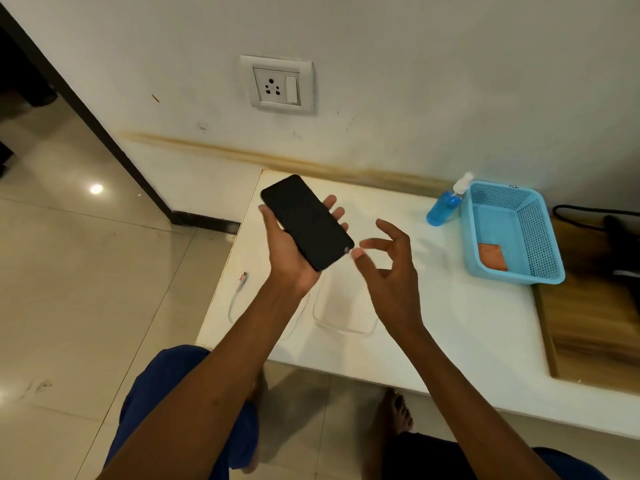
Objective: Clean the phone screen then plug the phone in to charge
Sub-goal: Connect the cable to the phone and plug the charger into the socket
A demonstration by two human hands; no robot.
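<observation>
The slim black phone with its dark glass screen [307,221] lies face up in the left hand [294,252], which cups it from below above the white table [467,334], thumb on the edge at nine o'clock and fingertips showing past the edge at three. Just beside the phone's near corner, at four o'clock, the right hand [391,268] hangs with fingers loosely spread and grasps nothing. Below, at seven o'clock, the white charging cable [239,289] runs across the table with its plug end near the table's edge. Out at two o'clock stand the blue spray bottle with a white nozzle [446,202] and, touching it or nearly so, the light-blue perforated plastic basket [512,233] holding an orange cloth [491,256]. The white wall socket [278,84] sits at twelve o'clock. I'd say the risk is the loose cradle: the phone could slide off that palm if the free hand reaches away for the cloth. Too much spray might also wet the charging port.
</observation>
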